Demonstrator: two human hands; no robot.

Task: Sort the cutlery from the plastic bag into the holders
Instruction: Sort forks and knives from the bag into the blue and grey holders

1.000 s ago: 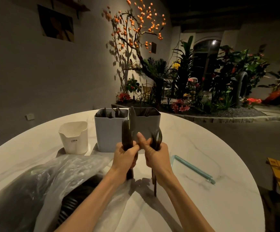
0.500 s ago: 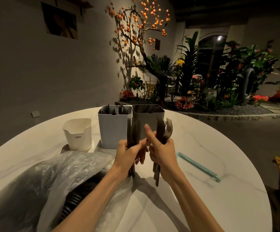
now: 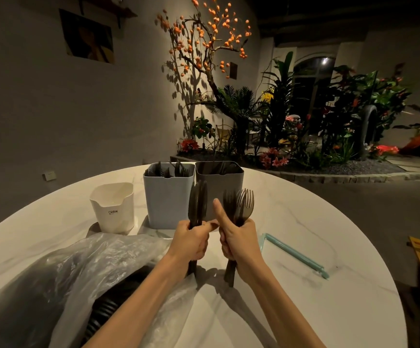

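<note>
Two hands meet over the middle of your round white table (image 3: 304, 217), and everything else spreads around them. Largest is the clear plastic bag (image 3: 60, 280), slumped along the near left edge with dark cutlery showing through its folds. At the far edge stand three holders: a pale blue holder (image 3: 168, 199) and a grey holder (image 3: 226, 182) touching side by side, both with dark cutlery upright inside, and a smaller white holder (image 3: 113, 209) just to their left. Toward the right edge lies a thin teal clip (image 3: 296, 254). Your left hand (image 3: 191, 242) has its grip closed round a bundle of dark knives (image 3: 197, 202), held upright. Your right hand (image 3: 236, 242) has its grip closed round several dark forks (image 3: 240, 204), tines up, thumb raised.
</note>
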